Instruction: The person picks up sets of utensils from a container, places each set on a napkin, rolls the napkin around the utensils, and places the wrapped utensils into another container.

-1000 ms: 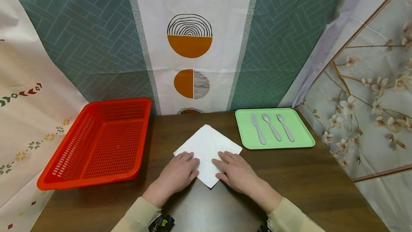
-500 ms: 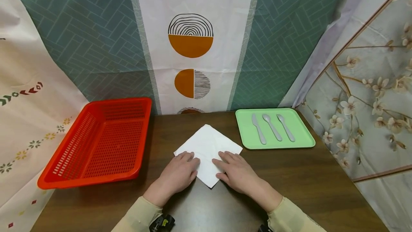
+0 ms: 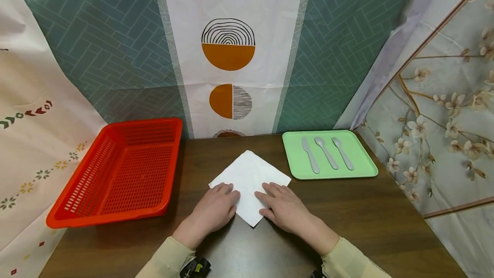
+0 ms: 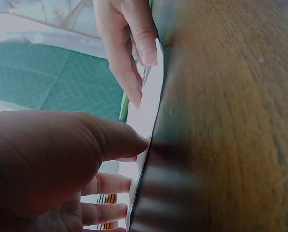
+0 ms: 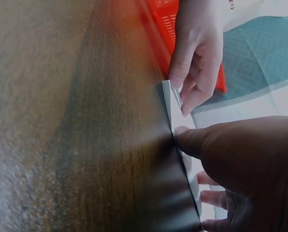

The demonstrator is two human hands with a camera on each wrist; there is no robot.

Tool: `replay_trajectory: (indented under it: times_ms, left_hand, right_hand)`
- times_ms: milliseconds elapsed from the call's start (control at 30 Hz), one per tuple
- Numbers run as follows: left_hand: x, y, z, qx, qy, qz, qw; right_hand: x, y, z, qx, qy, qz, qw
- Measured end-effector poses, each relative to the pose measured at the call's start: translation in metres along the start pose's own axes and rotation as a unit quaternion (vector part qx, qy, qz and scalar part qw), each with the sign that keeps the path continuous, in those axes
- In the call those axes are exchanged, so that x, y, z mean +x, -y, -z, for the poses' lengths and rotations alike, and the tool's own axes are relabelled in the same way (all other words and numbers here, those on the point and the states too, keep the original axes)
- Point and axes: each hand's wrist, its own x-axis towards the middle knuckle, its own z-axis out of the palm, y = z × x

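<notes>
A white folded napkin (image 3: 250, 170) lies flat on the brown table, turned so one corner points toward the person. My left hand (image 3: 217, 205) rests on its left side, fingertips and thumb touching the paper. On the opposite side my right hand (image 3: 284, 206) lies the same way, fingers spread and relaxed. In the left wrist view, the thumb (image 4: 127, 140) of the left hand touches the napkin's near edge. From the right wrist, the napkin (image 5: 175, 113) appears as thin stacked layers, with the right thumb (image 5: 189, 140) against its edge.
To the left stands a red plastic basket (image 3: 164, 200) with perforated walls. A light green tray (image 3: 362, 164) at the back right bears a grey knife (image 3: 310, 154), spoon (image 3: 326, 152) and fork (image 3: 342, 153). Patterned cloths hang behind the table (image 3: 366, 218) and along both sides.
</notes>
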Motion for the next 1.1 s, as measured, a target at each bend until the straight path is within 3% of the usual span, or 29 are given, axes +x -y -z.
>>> replay_trajectory:
  times_ms: [833,1100]
  left_hand:
    - [-0.0018,-0.0074,0.0012,0.017,-0.023,-0.004,0.9996]
    - [-0.0031,-0.0091,-0.0006,0.025,-0.024,0.000,0.9994]
  right_hand:
    - [-0.0042,-0.0012,0.0046,-0.003,0.005,0.014,0.9999]
    - [-0.0048,-0.0042,0.0051,-0.012,-0.002,0.038,0.9992]
